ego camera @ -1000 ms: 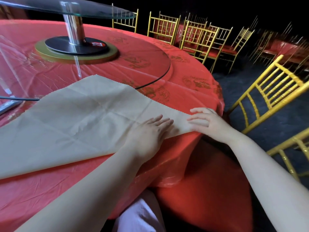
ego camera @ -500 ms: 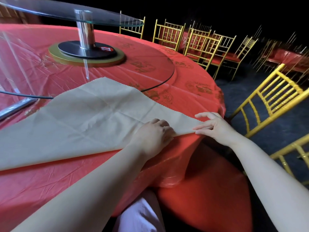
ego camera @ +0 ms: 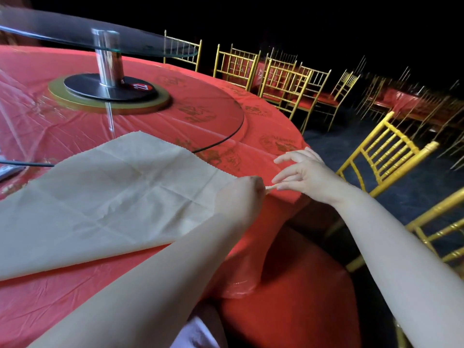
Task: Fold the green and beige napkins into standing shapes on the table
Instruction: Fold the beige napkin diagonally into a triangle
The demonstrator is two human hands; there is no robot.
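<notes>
The beige napkin (ego camera: 113, 197) lies flat on the table (ego camera: 75, 285), barely folded. The left hand (ego camera: 238, 197) is clenched on its near corner, the right hand (ego camera: 301, 172) pinches the tip (no green napkin visible). Nearly everything remains.

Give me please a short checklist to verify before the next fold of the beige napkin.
1. Beige napkin spread flat on the red tablecloth: ok.
2. Left hand closed on the napkin corner: ok.
3. Right hand pinching the corner tip: ok, thumb and forefinger only.
4. Far napkin corner clear of the lazy Susan base: ok.
5. Green napkin ready nearby: cannot tell, none in view.
</notes>
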